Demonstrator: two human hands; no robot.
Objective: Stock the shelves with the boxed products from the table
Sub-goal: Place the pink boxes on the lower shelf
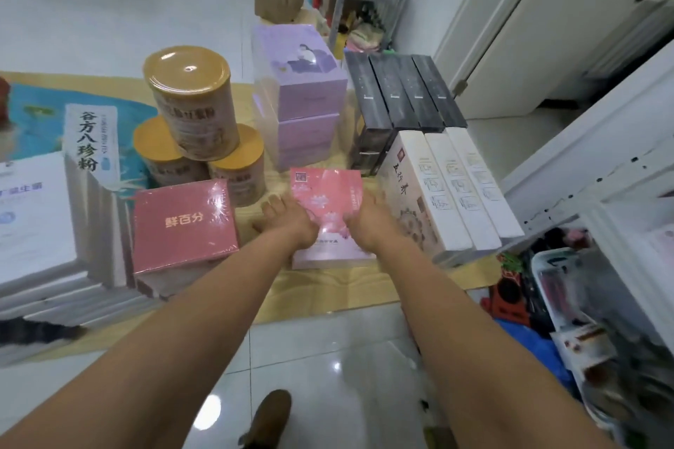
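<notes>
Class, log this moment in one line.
step: pickup | left hand: holds pink box | right hand: holds pink box | pink box: on table

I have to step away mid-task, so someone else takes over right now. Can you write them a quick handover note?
Left hand: against the left side of the pink flowered box; finger curl unclear.
Right hand: grips that box's right edge.
On the table: the red box, lilac boxes, dark boxes and white boxes.
Done: pink box in hand.
Left: probably shelve it on the white shelf, then the others.
</notes>
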